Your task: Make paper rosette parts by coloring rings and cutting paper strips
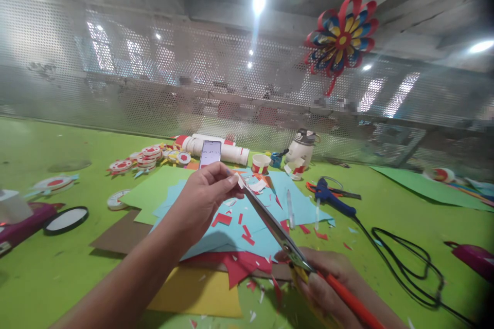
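My left hand (203, 198) is closed in a pinch on a small white paper piece (241, 182), most of it hidden by the fingers. My right hand (335, 272) is wrapped round the handles of a pair of scissors (272, 222), whose long metal blades point up and left. The blade tips reach the paper beside my left fingertips; whether they cut into it I cannot tell. Below both hands lie light blue paper sheets (216, 231) strewn with red paper scraps (223, 219). A yellow sheet (200, 293) and red paper (247, 266) lie nearer to me.
A blue glue gun (328, 196) with a looping black cord (405, 247) lies right. Behind the sheets stand a phone (210, 153), a paper cup (261, 164) and a white bottle (301, 148). Round paper pieces (146, 158) are stacked left, near a black-rimmed disc (66, 220).
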The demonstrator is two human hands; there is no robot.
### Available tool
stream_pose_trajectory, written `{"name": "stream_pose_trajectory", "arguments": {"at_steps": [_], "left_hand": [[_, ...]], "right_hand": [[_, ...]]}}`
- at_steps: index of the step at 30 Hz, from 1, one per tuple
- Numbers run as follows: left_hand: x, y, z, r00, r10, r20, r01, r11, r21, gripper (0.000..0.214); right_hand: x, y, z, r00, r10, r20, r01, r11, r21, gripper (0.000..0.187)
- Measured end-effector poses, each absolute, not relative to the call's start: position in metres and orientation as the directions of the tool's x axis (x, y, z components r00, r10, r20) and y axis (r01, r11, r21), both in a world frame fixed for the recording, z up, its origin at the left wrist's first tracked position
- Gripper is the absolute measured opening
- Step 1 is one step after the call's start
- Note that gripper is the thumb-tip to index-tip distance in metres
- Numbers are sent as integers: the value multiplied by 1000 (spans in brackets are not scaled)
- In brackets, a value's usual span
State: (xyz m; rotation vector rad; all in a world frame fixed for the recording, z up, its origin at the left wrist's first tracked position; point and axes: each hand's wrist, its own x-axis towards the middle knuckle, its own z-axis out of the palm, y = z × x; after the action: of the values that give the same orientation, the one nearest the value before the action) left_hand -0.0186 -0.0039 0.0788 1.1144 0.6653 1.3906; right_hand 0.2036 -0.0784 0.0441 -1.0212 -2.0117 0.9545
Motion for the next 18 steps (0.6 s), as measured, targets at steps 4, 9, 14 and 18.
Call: {"name": "stream_pose_trajectory", "arguments": {"at_steps": [4,9,14,18], "left_hand": [[-20,-5,80,141,961,239,-419,-161,894,13],[-19,-5,81,139,964,228,-414,-153,898,13],[-20,-4,81,145,963,228,-418,-149,896,13],[-20,-4,81,144,962,231,-420,-152,895,13]], "right_hand": [[204,-79,44,-459,852,252,370,441,-818,49],[205,-80,47,-473,853,221,362,417,-833,48],[205,-79,47,-484,847,218,368,423,-828,49],[206,-78,44,-493,842,218,347,420,-839,49]]}}
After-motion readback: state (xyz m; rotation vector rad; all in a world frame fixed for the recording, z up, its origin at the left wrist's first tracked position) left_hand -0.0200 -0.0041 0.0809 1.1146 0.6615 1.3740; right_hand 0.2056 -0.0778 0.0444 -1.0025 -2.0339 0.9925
